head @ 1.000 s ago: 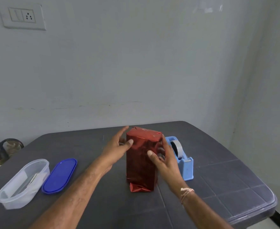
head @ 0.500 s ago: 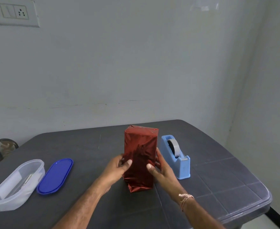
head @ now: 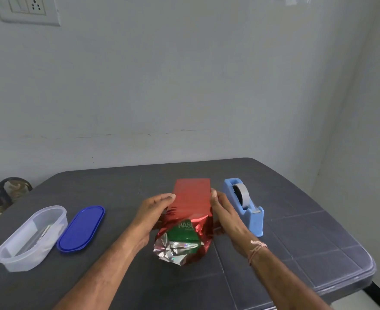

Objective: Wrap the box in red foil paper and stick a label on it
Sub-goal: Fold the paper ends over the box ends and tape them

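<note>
In the head view the box (head: 192,198) is tilted between the two hands, its open end towards the person; whether it touches the table (head: 296,231) cannot be told. The left hand (head: 155,212) grips its left side, thumb on top, and the right hand (head: 226,214) grips the right side likewise. Below the grip the red foil (head: 203,240) hangs loose and crumpled, silver side out, with the green box end showing. To close this end neatly, the side flaps probably want pressing flat against the box before folding. The tape dispenser (head: 243,204) stands just right of the right hand; a clear tub (head: 31,236) and blue lid (head: 81,228) lie well left of the grip.
</note>
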Motion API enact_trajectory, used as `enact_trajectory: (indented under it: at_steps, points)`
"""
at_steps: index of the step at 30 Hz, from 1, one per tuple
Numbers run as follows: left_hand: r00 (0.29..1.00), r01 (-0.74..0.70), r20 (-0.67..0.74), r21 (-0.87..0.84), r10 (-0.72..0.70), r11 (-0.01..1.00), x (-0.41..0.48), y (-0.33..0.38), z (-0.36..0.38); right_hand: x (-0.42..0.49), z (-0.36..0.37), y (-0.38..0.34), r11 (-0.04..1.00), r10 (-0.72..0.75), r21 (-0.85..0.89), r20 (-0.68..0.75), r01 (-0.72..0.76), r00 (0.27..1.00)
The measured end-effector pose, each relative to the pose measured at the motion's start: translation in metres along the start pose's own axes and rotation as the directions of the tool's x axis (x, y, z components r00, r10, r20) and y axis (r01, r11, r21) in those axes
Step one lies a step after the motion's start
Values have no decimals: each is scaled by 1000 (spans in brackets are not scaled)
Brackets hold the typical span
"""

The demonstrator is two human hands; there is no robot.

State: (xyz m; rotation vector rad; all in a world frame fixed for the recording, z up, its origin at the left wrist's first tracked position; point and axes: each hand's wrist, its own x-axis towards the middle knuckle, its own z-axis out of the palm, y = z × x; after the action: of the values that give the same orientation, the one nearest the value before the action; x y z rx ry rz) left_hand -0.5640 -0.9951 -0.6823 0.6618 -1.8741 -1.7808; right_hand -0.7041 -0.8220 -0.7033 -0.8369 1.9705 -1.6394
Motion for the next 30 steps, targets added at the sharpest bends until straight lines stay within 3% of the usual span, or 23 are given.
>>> enact_trajectory:
  at_steps: [3, 8, 15, 19, 24, 26, 30]
  points:
    - [994, 90, 77, -125, -81, 988, -2, -1, -5, -3, -1, -8, 982, 88, 166, 53, -96, 995]
    - [986, 153, 122, -360, -116, 920, -2, 10, -10, -2, -8, -12, 918, 95, 372, 143, -142, 985]
    - [932, 134, 349, -579, 96, 804, -5, 22, -22, 6, -26, -22, 699, 91, 658, 305, -279, 948]
    - [932, 124, 351, -533, 86, 837, -4, 26, -20, -2, -32, -20, 713, 9, 648, 371, -266, 928]
    - [968, 85, 248, -431, 27, 898, -4, 26, -10, -8, -32, -28, 731, -95, 647, 412, -217, 906]
    - [971, 97, 240, -353, -10, 931, -6, 26, -4, -9, -28, -36, 828, -57, 539, 351, -152, 935]
    - [978, 95, 208, -326, -26, 941, -13, 24, 1, -16, -20, -40, 987, -78, 153, 227, 44, 971]
